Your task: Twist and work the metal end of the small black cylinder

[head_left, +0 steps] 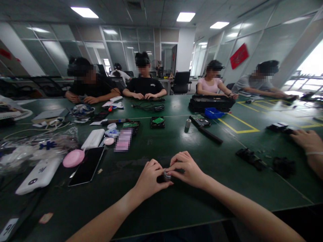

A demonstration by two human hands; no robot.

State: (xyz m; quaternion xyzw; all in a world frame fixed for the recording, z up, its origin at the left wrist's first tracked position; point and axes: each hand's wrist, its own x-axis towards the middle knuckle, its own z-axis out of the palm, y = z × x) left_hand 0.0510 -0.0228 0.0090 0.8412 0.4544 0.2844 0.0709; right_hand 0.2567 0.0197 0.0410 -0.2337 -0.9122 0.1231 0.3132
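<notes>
The left hand (151, 175) holds a small metal cylinder (166, 175), with the thumb and the forefinger around it. The right hand (188, 169) has bent fingers at the cylinder's top; whether they pinch it or only touch it, one cannot tell. The handling seems to be in the middle: the cylinder stays between both hands, not yet released, and no loosened part of it is visible. Beyond the right hand, a similar cylinder (188, 123) stands upright on the table (141, 215). To the left of the left hand lies a dark phone (87, 166).
</notes>
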